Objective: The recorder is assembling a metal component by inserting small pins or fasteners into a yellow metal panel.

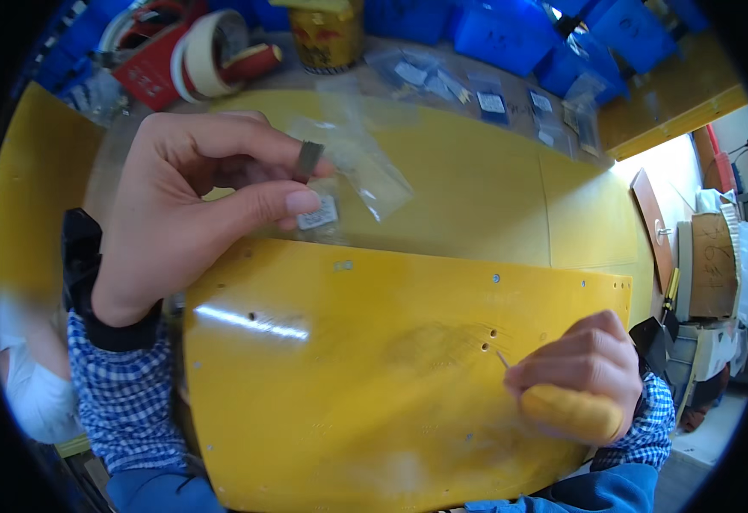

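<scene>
A glossy yellow panel (365, 385) with small drilled holes lies across my lap, tilted toward me. My left hand (181, 209) is raised above its far edge, pinching a small clear plastic bag (352, 167) with a dark strip at its top between thumb and fingers. A white label shows through the bag near my thumb. My right hand (583, 368) rests on the panel's right part, closed around a yellow-handled screwdriver (566, 410). Its thin metal tip points up-left toward two small holes (488, 340).
A yellow workbench (493, 188) lies beyond the panel. At its back are rolls of tape (211, 51), a yellow can (327, 34), several small parts bags (493, 103) and blue bins (511, 30). Cardboard and tools stand at the right.
</scene>
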The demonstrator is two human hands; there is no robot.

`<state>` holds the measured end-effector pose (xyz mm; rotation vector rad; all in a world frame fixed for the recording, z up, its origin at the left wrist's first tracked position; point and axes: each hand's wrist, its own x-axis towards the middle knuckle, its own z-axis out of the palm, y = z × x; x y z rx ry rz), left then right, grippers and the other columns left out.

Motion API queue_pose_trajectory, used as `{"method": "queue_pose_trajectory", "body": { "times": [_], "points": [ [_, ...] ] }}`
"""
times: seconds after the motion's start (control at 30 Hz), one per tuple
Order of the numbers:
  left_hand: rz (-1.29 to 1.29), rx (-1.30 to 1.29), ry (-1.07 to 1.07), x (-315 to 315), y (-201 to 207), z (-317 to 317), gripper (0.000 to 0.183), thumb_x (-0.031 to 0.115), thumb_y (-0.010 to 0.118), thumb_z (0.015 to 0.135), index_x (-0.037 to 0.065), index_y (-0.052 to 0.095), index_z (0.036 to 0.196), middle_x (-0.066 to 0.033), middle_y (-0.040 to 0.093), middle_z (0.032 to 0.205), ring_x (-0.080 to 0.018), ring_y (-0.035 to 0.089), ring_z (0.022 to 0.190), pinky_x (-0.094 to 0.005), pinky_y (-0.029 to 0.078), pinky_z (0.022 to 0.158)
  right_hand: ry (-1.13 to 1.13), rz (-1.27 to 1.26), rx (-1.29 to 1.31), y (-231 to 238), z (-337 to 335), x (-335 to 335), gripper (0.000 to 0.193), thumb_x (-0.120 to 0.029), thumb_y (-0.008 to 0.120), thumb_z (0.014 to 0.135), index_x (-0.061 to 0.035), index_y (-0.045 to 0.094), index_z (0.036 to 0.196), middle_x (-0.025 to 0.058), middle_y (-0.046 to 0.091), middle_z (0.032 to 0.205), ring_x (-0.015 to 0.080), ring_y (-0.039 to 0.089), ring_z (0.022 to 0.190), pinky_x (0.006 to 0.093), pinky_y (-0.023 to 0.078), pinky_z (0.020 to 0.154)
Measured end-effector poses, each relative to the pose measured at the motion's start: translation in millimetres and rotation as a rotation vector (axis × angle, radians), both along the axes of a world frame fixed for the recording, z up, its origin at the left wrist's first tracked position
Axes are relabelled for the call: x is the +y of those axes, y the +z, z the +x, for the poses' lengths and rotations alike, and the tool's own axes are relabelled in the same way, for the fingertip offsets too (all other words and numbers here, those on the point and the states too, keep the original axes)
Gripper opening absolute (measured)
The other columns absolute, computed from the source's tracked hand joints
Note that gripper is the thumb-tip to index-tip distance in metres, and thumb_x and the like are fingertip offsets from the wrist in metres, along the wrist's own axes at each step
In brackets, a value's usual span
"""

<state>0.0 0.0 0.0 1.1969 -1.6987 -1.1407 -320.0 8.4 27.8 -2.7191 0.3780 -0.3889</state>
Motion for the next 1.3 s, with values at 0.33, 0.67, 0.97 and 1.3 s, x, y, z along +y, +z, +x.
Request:
{"method": "queue_pose_trajectory", "body": {
  "times": [0.33, 0.67, 0.97, 1.3],
  "points": [
    [-0.314, -0.036, -0.154, 65, 43, -40, 0.021, -0.006, 0.068, 0.073, 0.002, 0.070, 0.092, -0.0102, 0.066, 0.081, -0.0181, 0.064, 0.075, -0.0277, 0.049, 0.062, -0.092, 0.236, -0.467, 12, 23, 13, 0.023, 0.009, 0.066, 0.062, -0.0021, 0.064, 0.082, 0.0095, 0.065, 0.077, 0.0209, 0.063, 0.066, 0.0286, 0.049, 0.058],
    [-0.147, 0.279, -0.059, 99, 59, -77, 0.015, -0.003, 0.063, 0.081, 0.000, 0.067, 0.095, -0.0109, 0.068, 0.091, -0.0183, 0.065, 0.086, -0.0273, 0.050, 0.076, -0.267, 0.007, -0.725, 36, 51, 56, 0.018, 0.009, 0.067, 0.064, -0.0014, 0.059, 0.077, 0.0054, 0.056, 0.069, 0.0187, 0.052, 0.061, 0.0278, 0.039, 0.055],
    [-0.139, 0.284, -0.081, 104, 53, -69, 0.018, -0.005, 0.061, 0.081, -0.001, 0.067, 0.097, -0.0092, 0.064, 0.087, -0.0159, 0.063, 0.080, -0.0246, 0.050, 0.070, -0.229, -0.137, -0.672, 34, 59, 58, 0.021, 0.008, 0.068, 0.066, -0.0001, 0.059, 0.083, 0.0066, 0.057, 0.070, 0.0203, 0.052, 0.065, 0.0291, 0.040, 0.062],
    [-0.190, 0.237, -0.186, 106, 53, -63, 0.017, -0.003, 0.061, 0.079, -0.002, 0.065, 0.095, -0.0110, 0.061, 0.082, -0.0182, 0.059, 0.070, -0.0264, 0.046, 0.061, -0.230, -0.127, -0.657, 51, 63, 76, 0.024, 0.010, 0.070, 0.072, 0.0037, 0.063, 0.094, 0.0155, 0.066, 0.084, 0.0268, 0.063, 0.075, 0.0327, 0.049, 0.069]
  ]
}}
